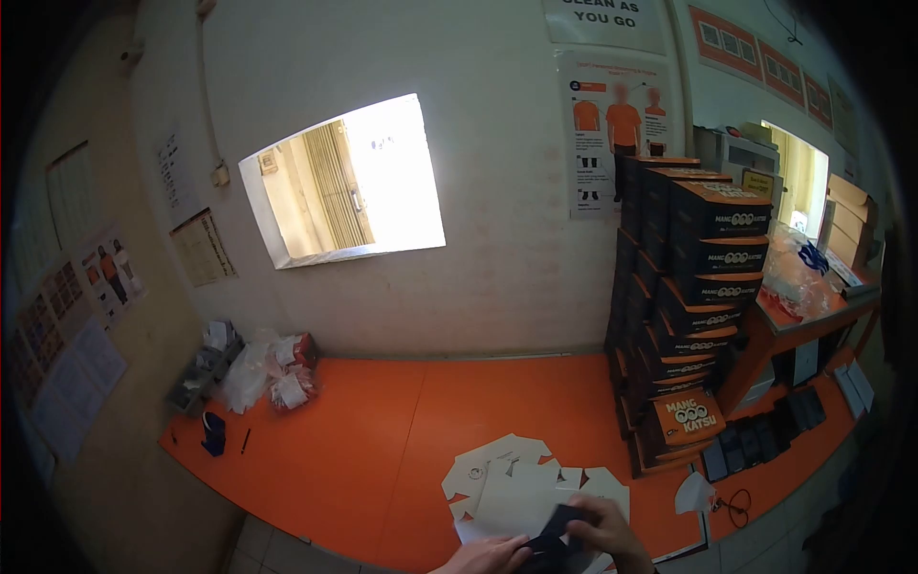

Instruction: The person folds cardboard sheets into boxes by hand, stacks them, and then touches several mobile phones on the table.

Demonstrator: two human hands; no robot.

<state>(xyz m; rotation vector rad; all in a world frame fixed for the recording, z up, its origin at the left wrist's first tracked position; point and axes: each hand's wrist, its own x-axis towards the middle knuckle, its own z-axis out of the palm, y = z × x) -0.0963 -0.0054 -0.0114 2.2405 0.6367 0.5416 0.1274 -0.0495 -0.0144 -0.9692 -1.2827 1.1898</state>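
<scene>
My left hand [485, 555] and my right hand [604, 532] are at the bottom edge of the head view, both closed on a black cardboard box piece [557, 528]. The right fingers grip its upper right part; the left fingers pinch its left side. Its lower part is cut off by the frame, so how far it is folded does not show. Beneath and behind the hands, flat white box blanks [512, 488] with cut flaps lie overlapping on the orange table [363, 450].
Tall stacks of black-and-orange boxes [712, 287] stand at the table's right. Smaller dark boxes [765, 430], scissors [736, 507] and a white paper piece [695, 494] lie beyond. Plastic bags [251, 378], a grey tray [186, 387] and a tape dispenser [213, 435] sit at left.
</scene>
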